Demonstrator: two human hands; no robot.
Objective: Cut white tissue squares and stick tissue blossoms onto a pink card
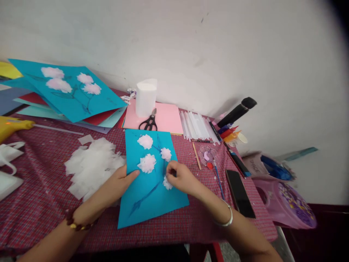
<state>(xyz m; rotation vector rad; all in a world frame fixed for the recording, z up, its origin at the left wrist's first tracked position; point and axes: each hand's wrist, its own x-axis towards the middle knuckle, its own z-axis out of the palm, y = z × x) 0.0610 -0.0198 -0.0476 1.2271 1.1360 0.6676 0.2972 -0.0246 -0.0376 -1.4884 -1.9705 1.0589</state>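
A blue paper sheet (144,198) with painted dark stems lies tilted on the table before me. My left hand (124,180) grips its left edge, thumb on top and the other fingers hidden beneath. White-pink tissue flowers sit on the sheet: a top one (145,142), a middle one (147,163) and a right one (166,154). Over the sheet's right side, the fingers of my right hand (180,176) are pinched together beside a lower tissue flower (167,183), which they partly cover. What the fingertips hold, if anything, is hidden.
White tissue squares (91,163) are heaped on the left. Scissors (149,122) lie on pink paper (170,116) beside a white roll (146,98). A finished-looking flower sheet (73,91) tops a paper stack. Glue sticks (196,123), a paint palette (205,154) and a phone (240,194) are at right.
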